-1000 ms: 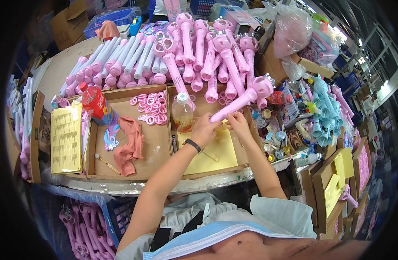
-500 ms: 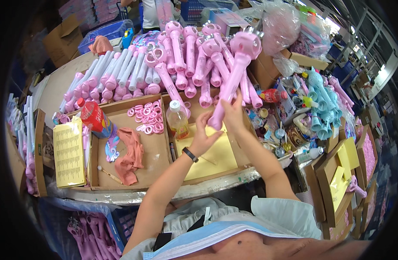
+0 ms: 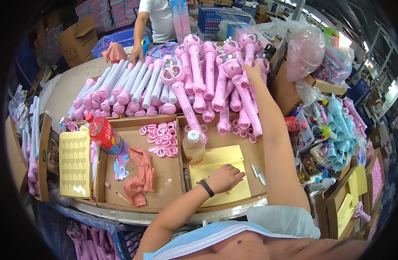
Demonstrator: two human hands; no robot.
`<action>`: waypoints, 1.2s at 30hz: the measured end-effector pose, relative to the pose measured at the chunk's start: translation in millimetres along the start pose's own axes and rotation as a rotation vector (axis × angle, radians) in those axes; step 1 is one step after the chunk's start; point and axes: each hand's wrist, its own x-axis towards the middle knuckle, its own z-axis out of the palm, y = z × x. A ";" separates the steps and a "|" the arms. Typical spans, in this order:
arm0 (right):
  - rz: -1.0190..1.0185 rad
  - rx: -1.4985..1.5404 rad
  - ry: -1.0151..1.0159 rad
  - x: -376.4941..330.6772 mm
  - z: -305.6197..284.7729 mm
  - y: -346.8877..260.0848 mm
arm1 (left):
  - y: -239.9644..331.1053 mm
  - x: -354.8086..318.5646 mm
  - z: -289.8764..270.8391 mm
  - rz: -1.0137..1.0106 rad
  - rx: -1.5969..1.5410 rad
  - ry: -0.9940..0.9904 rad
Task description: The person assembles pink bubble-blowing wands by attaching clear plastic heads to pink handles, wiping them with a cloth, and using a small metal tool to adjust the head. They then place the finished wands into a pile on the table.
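While the right arm stretches far forward, the right hand closes its fingers on a pink wand toy lying atop the pile of pink wands at the worktop's far side. Bent at the elbow, the left hand rests loosely curled, holding nothing, on the yellow sheet near a small bottle.

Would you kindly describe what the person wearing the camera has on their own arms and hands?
Both forearms are bare, with no sleeves showing below the elbow. The left hand is ungloved, and a narrow black band circles that wrist. The right hand is also ungloved, with no band, watch or ring visible. Light blue and pale grey fabric lies near the upper arms.
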 end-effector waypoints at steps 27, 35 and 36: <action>0.162 -0.106 0.573 -172.7 -186.2 78.3 | -6.4 -1.8 -6.0 -0.222 -0.106 -0.211; -0.028 -0.634 0.335 -153.7 -181.8 29.9 | -2.1 0.2 -4.3 -0.227 -0.104 -0.303; -0.068 -0.710 0.314 -149.5 -179.7 28.5 | -2.8 0.3 -4.7 -0.230 -0.101 -0.307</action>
